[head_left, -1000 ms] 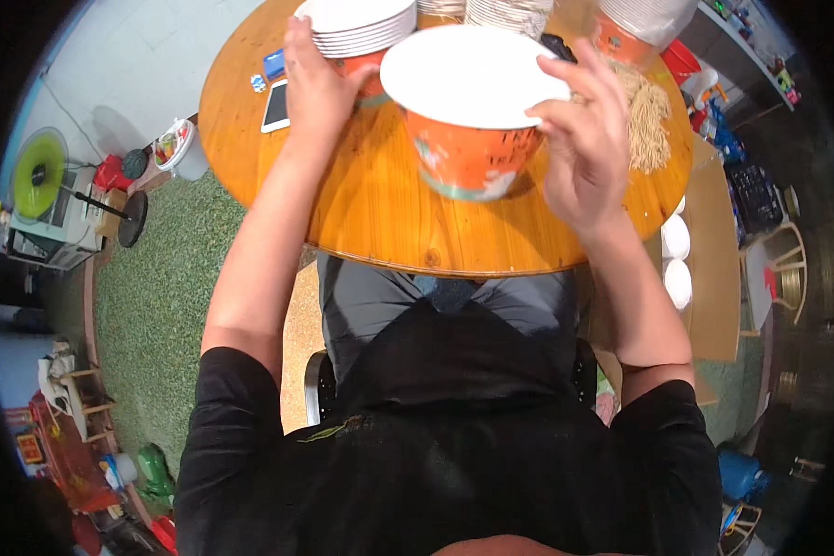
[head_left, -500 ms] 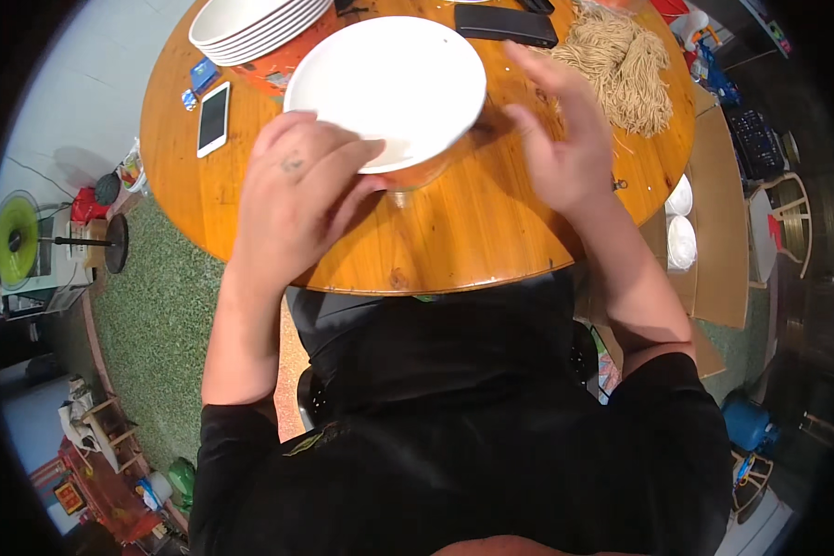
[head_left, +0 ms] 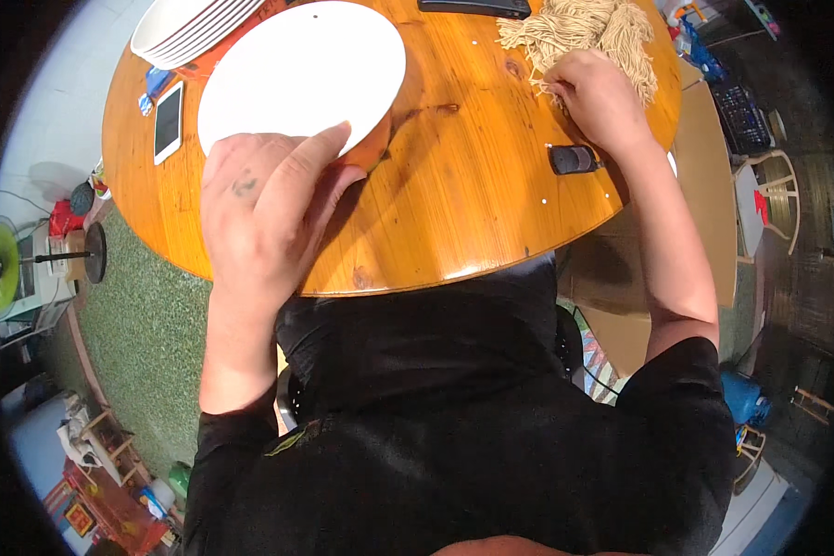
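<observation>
My left hand (head_left: 259,204) is closed on the near rim of a white round plate (head_left: 296,79), thumb on the near right side and the other fingers partly hidden behind the hand. The plate is tilted, and a small dark dot shows near its far edge. Part of an orange-red surface shows under its right side. At the far right, my right hand (head_left: 602,102) has its fingers pinched together at the near edge of a bundle of tan string (head_left: 621,35). The strands within the pinch are mostly hidden by the fingers.
A stack of white oval dishes (head_left: 190,32) stands at the far left of the round wooden table (head_left: 454,222), behind a white phone (head_left: 169,122). A small black object (head_left: 573,159) lies near my right wrist. Farther back is a black case (head_left: 473,6). Cardboard (head_left: 709,204) stands beyond the right edge.
My left hand has shifted left with the plate. My right hand, open before beside the plate, has moved right to the string and closed its fingers there. The view has shifted too.
</observation>
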`<state>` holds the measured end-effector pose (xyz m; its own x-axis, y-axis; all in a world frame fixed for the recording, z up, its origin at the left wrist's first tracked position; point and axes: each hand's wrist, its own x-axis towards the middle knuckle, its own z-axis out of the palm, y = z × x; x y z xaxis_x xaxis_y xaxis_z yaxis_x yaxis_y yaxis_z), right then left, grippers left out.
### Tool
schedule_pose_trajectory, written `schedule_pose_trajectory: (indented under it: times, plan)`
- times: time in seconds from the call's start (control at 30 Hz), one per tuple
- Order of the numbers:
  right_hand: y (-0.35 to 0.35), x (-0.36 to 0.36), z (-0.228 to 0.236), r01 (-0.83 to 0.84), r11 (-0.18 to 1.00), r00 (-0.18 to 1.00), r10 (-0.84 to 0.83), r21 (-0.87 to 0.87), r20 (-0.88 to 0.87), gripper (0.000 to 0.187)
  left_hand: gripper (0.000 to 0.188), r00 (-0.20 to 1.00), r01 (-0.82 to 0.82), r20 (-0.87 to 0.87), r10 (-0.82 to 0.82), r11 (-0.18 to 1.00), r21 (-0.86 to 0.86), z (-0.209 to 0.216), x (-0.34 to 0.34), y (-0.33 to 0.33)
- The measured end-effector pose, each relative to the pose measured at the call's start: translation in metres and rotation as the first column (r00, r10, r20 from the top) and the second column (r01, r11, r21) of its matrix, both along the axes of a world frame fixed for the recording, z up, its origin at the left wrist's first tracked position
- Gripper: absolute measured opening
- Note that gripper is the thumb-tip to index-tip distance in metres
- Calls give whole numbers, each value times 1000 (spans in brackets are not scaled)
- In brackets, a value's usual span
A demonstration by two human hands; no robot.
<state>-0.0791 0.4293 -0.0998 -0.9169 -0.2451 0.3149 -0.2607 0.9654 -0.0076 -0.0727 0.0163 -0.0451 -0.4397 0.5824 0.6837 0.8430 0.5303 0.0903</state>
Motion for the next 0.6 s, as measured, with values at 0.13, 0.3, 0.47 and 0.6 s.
schedule_pose_trajectory:
  times: [0.13, 0.3, 0.47, 0.6]
  plan:
    - [-8, 2, -1, 16, 999, 998, -20, -51, -65, 9, 47, 992, -38, -116, 44, 998, 51, -4, -3, -6]
    - [-24, 18, 4, -103, 982, 963, 59, -158, -262, 7, 50, 996, -24, -84, 32, 994, 103, -10, 4, -13]
    - [-51, 29, 1, -263, 917, 907, 129, -299, -401, 14, 44, 999, 35, 19, -40, 980, 195, -12, 41, -14]
    - [-112, 64, 17, -210, 887, 953, 91, -412, -289, 7, 48, 940, 190, 236, -245, 954, 230, -16, 60, 2]
